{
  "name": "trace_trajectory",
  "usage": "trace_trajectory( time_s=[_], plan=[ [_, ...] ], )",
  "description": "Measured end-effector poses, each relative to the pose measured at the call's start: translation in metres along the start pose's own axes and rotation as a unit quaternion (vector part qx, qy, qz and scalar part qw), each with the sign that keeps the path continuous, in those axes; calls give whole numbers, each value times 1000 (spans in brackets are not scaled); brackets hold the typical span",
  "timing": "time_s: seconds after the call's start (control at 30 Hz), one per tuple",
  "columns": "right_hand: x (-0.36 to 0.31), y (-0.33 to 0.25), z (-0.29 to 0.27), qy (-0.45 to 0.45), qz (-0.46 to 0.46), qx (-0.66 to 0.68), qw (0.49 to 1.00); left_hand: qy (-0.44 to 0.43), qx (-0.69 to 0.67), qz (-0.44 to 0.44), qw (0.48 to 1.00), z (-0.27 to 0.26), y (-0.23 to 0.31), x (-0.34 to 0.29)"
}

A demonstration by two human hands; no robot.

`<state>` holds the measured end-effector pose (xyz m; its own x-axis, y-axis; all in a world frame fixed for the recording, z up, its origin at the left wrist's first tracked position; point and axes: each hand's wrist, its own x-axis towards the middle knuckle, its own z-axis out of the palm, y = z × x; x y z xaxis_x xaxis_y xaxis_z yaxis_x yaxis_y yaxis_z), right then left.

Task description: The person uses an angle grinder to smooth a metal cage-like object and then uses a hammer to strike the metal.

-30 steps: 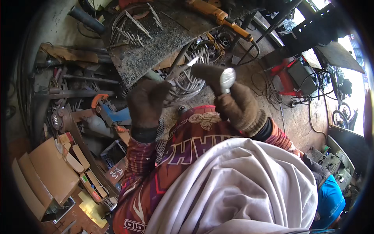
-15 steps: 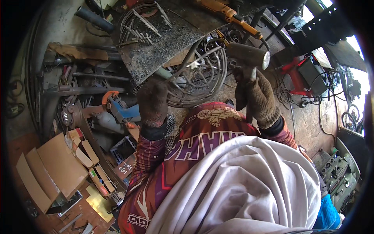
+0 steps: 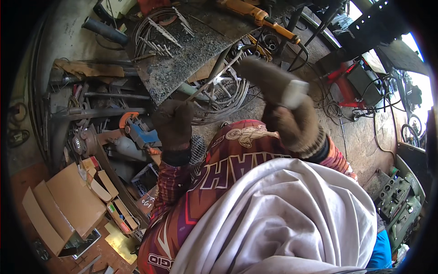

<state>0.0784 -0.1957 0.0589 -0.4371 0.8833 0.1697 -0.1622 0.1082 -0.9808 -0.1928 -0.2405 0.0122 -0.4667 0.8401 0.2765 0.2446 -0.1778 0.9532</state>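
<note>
One thin metal rod (image 3: 214,78) has its near end gripped in my gloved left hand (image 3: 173,122) and slants far and right, beside the looped metal rods (image 3: 229,107). My gloved right hand (image 3: 294,128) is wrapped around a hammer (image 3: 267,80), its head blurred. Farther left stands the gritty table (image 3: 162,84), an orange power tool (image 3: 255,17) at its far right.

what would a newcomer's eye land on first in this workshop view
Probably the big pale cloth, which fills the lower middle in bright folds over the red patterned shirt. Next would likely be the hammer, blurred, in the gloved right grip, right of centre in the upper half. After that, the orange-yellow power tool at the top stands out against the dark, grit-covered bench.
</note>
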Motion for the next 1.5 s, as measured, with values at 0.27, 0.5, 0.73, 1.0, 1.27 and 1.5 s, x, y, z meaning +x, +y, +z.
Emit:
trace_trajectory(
  time_s=[0.27,0.5,0.73,1.0,1.27,1.5],
  plan=[
    [12,-1,-4,-63,180,-147,971,23,1,-55,998,-1,21,2],
    [8,-23,0,9,87,56,995,-26,-34,33,999,-26,-10,9],
    [10,-3,-2,-51,155,-49,985,-86,-446,-153,878,-57,-43,3],
    [19,-14,3,-69,123,-40,989,48,137,124,982,-35,-31,4],
    [7,1,-16,-26,39,78,996,24,19,52,998,-24,-11,4],
    [8,0,-4,-65,61,-6,996,-23,135,64,988,-39,-25,0]
  ],
)
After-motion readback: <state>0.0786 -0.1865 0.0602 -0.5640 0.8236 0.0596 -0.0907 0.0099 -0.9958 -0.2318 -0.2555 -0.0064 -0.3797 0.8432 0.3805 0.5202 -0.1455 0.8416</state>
